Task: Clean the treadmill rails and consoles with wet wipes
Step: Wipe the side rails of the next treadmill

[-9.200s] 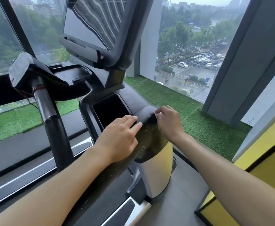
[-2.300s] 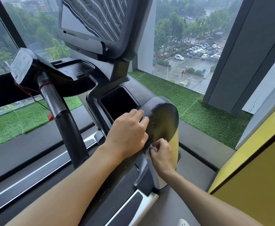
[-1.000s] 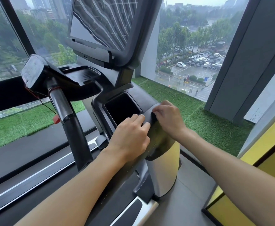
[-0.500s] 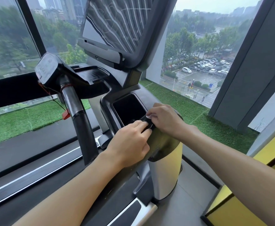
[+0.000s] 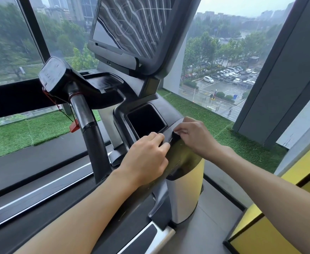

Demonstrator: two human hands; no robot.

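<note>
The treadmill's glossy black right handrail (image 5: 184, 157) runs up to a dark cup-holder recess (image 5: 146, 121) below the big console screen (image 5: 132, 24). My left hand (image 5: 146, 158) sits on the rail just behind the recess, its fingers curled down onto the rail's top. My right hand (image 5: 194, 136) is on the rail's outer shoulder, fingers curled and pinching a wet wipe (image 5: 171, 139). Only a pale sliver of the wipe shows between the two hands.
A black centre handlebar (image 5: 91, 136) rises to a control pod (image 5: 52, 74), with a red safety clip (image 5: 74, 123) on a cord. The pale upright post (image 5: 185, 191) stands under the rail. Green turf (image 5: 224, 129) and windows lie ahead, a yellow panel (image 5: 279, 226) to the right.
My right hand came up from the rail's lower side to its top and has slid slightly outward. My left hand stays on the rail. The view has shifted right.
</note>
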